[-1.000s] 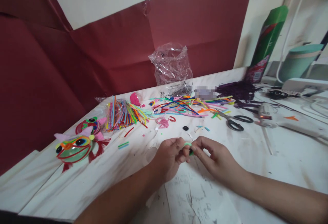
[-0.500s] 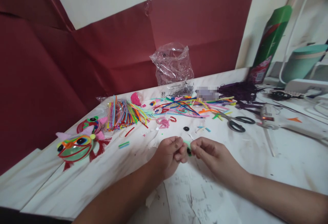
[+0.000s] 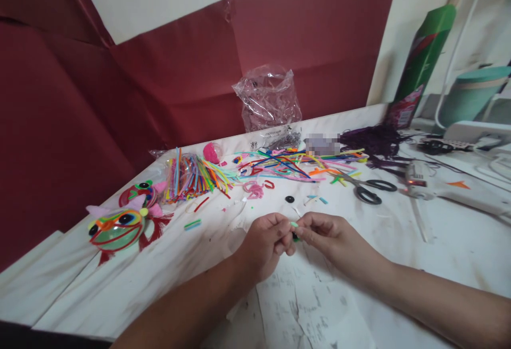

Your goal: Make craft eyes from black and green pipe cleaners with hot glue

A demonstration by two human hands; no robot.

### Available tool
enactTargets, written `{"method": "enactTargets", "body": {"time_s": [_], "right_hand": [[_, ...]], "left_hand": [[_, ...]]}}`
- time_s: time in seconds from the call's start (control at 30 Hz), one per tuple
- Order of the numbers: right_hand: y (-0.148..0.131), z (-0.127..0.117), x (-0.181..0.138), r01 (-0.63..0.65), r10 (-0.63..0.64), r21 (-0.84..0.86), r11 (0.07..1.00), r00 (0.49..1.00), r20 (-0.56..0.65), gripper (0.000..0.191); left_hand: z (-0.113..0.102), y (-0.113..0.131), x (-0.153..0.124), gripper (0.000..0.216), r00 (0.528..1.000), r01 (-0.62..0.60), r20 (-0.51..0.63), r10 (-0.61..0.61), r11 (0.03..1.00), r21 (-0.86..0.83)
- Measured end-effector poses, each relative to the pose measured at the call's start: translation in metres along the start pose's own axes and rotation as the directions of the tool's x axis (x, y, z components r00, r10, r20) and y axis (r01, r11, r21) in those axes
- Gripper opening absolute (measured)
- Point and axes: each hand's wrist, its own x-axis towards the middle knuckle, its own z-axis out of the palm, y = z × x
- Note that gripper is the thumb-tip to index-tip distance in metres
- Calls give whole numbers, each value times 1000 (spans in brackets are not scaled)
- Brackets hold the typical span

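Over the middle of the white table, my left hand (image 3: 268,242) and my right hand (image 3: 328,236) meet with fingertips pinched. Between them shows a small light green pipe cleaner (image 3: 294,224), mostly covered by the fingers. Just below it a round black toy eye (image 3: 295,237) peeks out, close against the green piece; how they are joined is hidden. Another black toy eye (image 3: 289,199) lies on the table beyond my fingertips. Under my wrists is a torn sheet of paper (image 3: 315,306) with handwriting.
Scissors (image 3: 369,192) and a hot glue gun (image 3: 423,181) lie to the right. A pipe cleaner bundle (image 3: 195,176) sits behind, with loose ones beside it. Two decorated animal heads (image 3: 117,232) stand left. Purple tassels (image 3: 367,144) and a clear plastic bag (image 3: 271,101) are at the back.
My hands have drawn slightly closer together. The green pipe cleaner has shifted up between the fingertips, and less of the black eye shows. The things on the table stay put.
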Motion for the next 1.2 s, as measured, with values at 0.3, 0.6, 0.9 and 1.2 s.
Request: {"method": "enactTargets", "body": {"time_s": [0.3,0.6,0.9,1.2], "right_hand": [[0,-1,4,-62,66,140,988,997,-25,25],[2,-15,8,-85,74,-153,985,995,-74,26],[3,-7,7,-106,118,219,970,992,-42,31],[1,-5,3,-142,143,29,989,989,-43,31]], "left_hand": [[-2,2,-1,26,1000,7,-27,-6,999,37],[-2,3,2,27,996,81,-59,-71,979,186],[-1,-4,0,30,996,91,-31,-85,952,294],[-2,5,-7,21,998,-67,55,42,767,638]]}}
